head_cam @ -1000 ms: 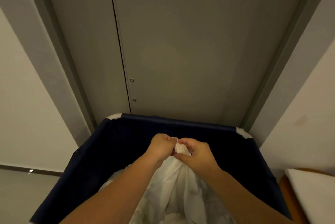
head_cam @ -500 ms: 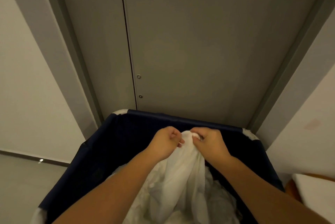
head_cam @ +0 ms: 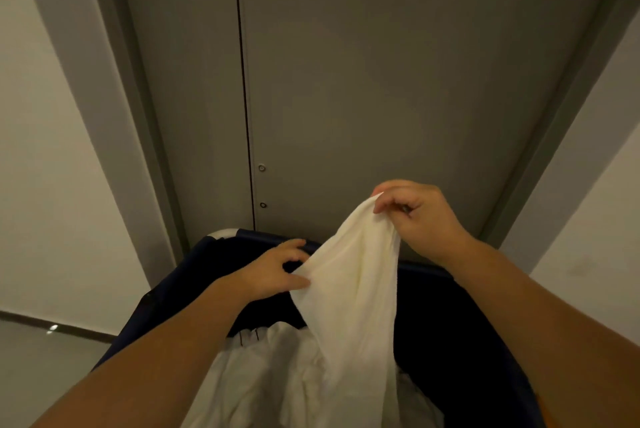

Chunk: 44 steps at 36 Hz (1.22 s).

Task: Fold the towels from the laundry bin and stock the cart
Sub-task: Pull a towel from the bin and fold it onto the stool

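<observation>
1. Right hand (head_cam: pixel 415 219) is up above the far rim of the laundry bin (head_cam: pixel 467 341), fingers curled, pinching the top corner of the white towel (head_cam: pixel 356 289).
2. Left hand (head_cam: pixel 273 271) is lower, at the towel's left edge. Thumb and curled fingers nip the cloth there.
3. The towel hangs stretched from the right hand down into the bin, its lower end on the linen pile (head_cam: pixel 270 375).
4. The bin is dark navy fabric with crumpled white linen inside.
5. Grey door (head_cam: pixel 381 81) stands right behind the bin, with a pale wall (head_cam: pixel 34 150) to the left.
</observation>
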Available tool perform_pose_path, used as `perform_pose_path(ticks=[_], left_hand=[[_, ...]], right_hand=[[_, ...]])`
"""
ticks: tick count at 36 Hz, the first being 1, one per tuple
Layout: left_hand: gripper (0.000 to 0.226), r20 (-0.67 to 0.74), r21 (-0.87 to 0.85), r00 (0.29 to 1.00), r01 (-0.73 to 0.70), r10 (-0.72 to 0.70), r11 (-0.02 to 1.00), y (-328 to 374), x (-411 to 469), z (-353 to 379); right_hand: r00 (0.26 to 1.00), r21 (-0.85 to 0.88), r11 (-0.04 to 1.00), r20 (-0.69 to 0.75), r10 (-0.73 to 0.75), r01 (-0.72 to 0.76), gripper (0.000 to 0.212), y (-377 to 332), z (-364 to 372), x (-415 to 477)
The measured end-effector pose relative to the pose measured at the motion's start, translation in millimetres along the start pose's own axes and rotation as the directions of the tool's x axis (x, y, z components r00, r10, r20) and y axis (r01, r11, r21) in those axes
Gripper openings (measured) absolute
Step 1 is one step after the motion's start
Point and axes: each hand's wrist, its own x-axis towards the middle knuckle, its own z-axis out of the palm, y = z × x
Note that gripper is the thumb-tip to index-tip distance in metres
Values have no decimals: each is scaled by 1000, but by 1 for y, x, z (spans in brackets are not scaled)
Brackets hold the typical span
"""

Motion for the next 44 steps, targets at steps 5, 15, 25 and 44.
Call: perform_pose_path(ticks=[5, 15, 25, 44], left_hand=[[58, 200, 21, 976, 79, -82, 997, -8, -7, 12], [96, 56, 121, 983, 168, -176, 978, -33, -6, 18], [36, -234, 151, 961, 186, -148, 971, -28, 5, -25], [25, -723, 431, 637, 112, 268, 896, 150, -21, -168]], right_hand=[[999, 16, 1000, -35, 1, 0, 37, -4, -11, 5], [998, 47, 999, -59, -1, 4, 40, -8, -18, 13], [989, 14, 995, -110, 103, -102, 53, -5, -49, 24], [913, -550, 739, -128, 388, -391, 29, 13, -88, 65]])
